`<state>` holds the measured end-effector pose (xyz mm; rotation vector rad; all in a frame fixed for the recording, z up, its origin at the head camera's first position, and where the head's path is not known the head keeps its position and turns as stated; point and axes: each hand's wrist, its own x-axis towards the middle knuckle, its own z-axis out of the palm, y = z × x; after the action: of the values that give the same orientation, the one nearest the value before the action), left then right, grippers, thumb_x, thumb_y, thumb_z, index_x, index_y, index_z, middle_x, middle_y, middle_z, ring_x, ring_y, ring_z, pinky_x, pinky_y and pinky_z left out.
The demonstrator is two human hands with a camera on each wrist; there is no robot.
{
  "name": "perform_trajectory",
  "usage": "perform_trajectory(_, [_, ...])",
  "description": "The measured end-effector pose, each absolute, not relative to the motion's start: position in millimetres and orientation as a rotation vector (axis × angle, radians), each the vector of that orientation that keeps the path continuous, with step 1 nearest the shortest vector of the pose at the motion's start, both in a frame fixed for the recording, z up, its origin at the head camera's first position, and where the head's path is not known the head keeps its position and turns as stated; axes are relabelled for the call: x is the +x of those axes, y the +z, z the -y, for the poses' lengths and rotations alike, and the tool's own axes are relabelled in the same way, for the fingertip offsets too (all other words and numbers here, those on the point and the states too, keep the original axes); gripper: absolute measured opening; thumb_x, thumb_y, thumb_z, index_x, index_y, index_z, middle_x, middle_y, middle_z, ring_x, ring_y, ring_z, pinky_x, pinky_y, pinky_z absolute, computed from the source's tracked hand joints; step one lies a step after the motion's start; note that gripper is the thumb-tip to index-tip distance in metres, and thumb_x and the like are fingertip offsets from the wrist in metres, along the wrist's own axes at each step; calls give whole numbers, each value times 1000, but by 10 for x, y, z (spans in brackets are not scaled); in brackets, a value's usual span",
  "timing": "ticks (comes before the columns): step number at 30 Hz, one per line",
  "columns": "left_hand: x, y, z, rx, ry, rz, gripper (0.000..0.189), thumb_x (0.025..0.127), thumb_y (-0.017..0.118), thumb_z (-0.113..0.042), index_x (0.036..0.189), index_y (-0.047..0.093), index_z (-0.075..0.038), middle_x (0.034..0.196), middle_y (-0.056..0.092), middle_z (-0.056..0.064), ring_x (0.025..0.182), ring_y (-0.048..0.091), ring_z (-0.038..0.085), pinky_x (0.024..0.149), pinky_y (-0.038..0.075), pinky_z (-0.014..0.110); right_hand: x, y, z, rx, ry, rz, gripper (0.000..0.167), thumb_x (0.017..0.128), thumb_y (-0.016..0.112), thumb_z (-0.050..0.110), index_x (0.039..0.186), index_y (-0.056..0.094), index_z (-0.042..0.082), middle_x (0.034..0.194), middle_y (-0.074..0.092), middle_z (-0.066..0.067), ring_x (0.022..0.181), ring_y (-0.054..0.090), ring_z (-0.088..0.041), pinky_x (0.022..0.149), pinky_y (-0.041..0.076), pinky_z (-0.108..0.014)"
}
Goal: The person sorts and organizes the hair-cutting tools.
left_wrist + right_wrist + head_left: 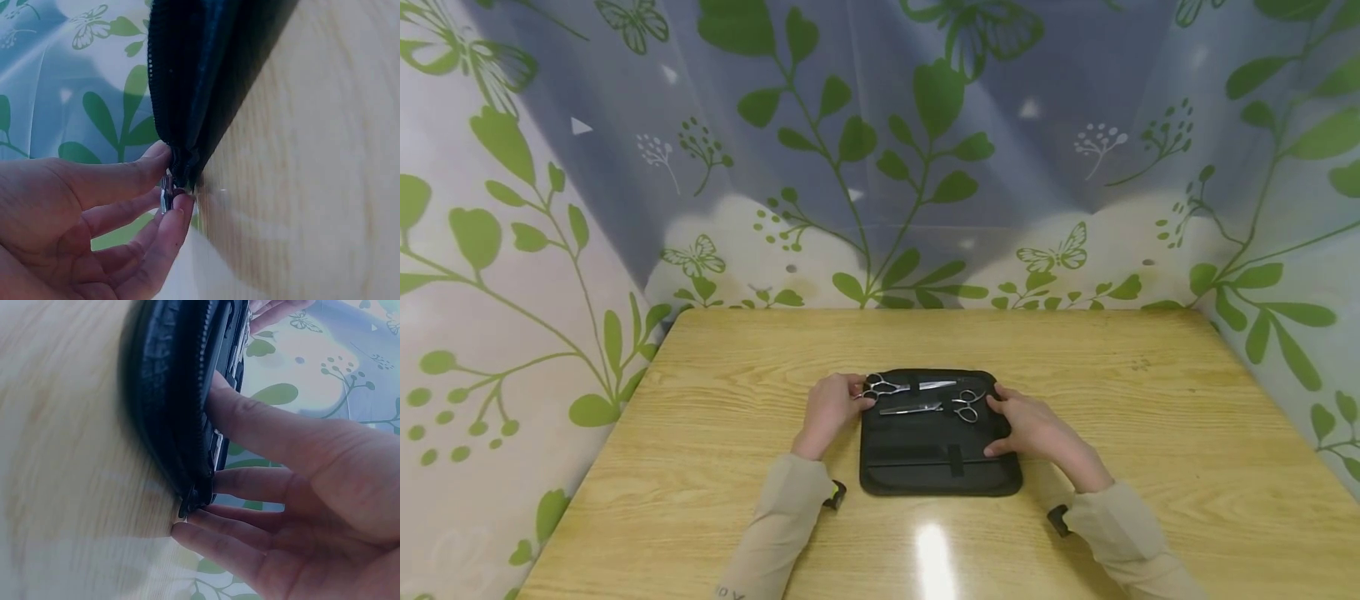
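A black zippered scissor case [910, 475] lies open and flat on the wooden table. Strapped inside its upper half are two silver scissors, the upper pair [934, 386] with handles to the left and the lower pair [917, 409] with handles to the right. My left hand [832, 408] pinches the case's left edge, close to the upper handles; a small shiny metal piece [166, 194] shows between thumb and fingers in the left wrist view. On the opposite side, my right hand [1033, 425] grips the right edge, thumb on top, fingers by the zipper's end [194, 497].
The wooden table [737, 350] extends around the case on every side. A leaf-and-butterfly patterned curtain [880, 167] stands behind it and along both sides. Each wrist wears a dark strapped device [1060, 520].
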<state>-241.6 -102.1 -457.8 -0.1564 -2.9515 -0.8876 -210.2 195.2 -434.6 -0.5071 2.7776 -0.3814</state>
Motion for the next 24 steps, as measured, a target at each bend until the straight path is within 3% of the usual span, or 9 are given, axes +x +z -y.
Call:
perform_trajectory(10, [-2409, -4566, 978, -175, -917, 2914, 41, 79, 88, -22, 115, 77, -4, 80, 74, 2, 73, 64, 18, 74, 51, 36, -2105, -4338, -1962, -513, -392, -2775, 86, 80, 86, 30, 144, 46, -11, 155, 32, -36, 138, 37, -54, 109, 37, -60])
perform_trajectory(13, [-2408, -4560, 975, -178, -929, 2925, 41, 79, 88, -21, 115, 77, -4, 81, 74, 2, 77, 66, 20, 76, 52, 37, -2109, -4348, -1964, -504, -392, -2771, 86, 81, 86, 30, 145, 46, -11, 155, 31, -35, 138, 36, -55, 109, 37, -61])
perform_trajectory(24, [-2406, -4520, 1057, -303, -939, 2907, 30, 79, 84, -2, 108, 78, -1, 85, 77, 6, 79, 73, 20, 85, 53, 41, -2101, -4353, -1963, -502, -412, -2766, 88, 80, 86, 33, 146, 46, -9, 156, 31, -34, 138, 37, -55, 109, 37, -61])
